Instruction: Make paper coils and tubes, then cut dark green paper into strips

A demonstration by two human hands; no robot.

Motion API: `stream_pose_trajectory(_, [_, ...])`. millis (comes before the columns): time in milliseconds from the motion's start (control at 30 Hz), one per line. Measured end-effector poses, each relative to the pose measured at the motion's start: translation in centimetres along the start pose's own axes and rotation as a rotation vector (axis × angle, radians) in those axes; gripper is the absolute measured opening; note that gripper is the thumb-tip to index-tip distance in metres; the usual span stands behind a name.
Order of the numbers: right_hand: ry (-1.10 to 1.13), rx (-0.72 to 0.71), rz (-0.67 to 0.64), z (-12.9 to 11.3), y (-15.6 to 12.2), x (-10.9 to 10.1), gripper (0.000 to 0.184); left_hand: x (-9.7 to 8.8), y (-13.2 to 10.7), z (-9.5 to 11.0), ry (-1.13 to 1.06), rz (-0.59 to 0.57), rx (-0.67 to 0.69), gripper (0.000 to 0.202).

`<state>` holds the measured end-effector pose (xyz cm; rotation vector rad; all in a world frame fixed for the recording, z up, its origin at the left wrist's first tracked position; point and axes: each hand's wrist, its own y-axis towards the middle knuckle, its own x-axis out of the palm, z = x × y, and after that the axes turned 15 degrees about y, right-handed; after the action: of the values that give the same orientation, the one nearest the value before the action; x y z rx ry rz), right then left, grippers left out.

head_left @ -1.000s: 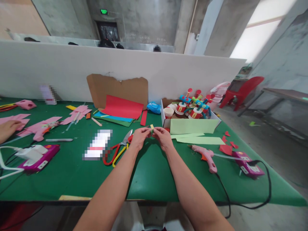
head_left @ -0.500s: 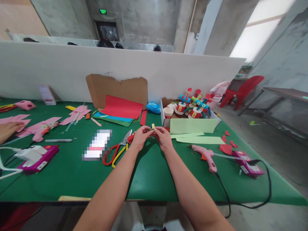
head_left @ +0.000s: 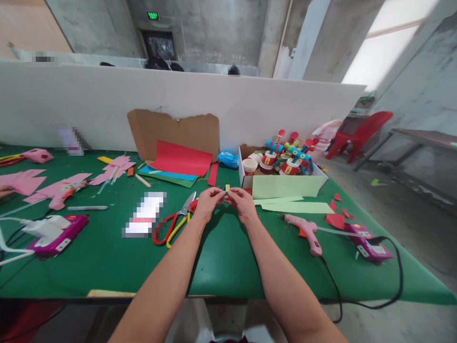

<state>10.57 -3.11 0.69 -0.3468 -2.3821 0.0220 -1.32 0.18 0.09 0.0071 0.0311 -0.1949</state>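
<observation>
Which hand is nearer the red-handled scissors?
Left. The left hand is just to the right of the scissors; the right hand is farther right, with the left hand between it and them.

A small, squarish yellow piece [head_left: 227,188] stands upright, its top edge towards twelve o'clock and its lower end partly hidden. It sits between the fingertips of the left hand [head_left: 207,205] at nine o'clock and the right hand [head_left: 243,205] at three, just off the view's centre towards six. Its material is too small to tell.
</observation>
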Motion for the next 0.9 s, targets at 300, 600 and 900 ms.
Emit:
stream_pose_trajectory(300, [0.008, 0.064, -0.026, -0.30, -0.02, -0.10, 0.028, 0.12, 0.20, -0.42, -0.036, 0.018, 0.005, 0.034])
stream_pose_trajectory(600, [0.031, 0.079, -0.053, -0.39, -0.02, -0.21, 0.025, 0.12, 0.20, -0.40, -0.046, 0.013, -0.022, 0.034])
stream_pose_trajectory(900, [0.050, 0.000, 0.035, -0.16, 0.31, -0.20, 0.023, 0.20, -0.10, 0.07, -0.095, 0.032, -0.051, 0.043])
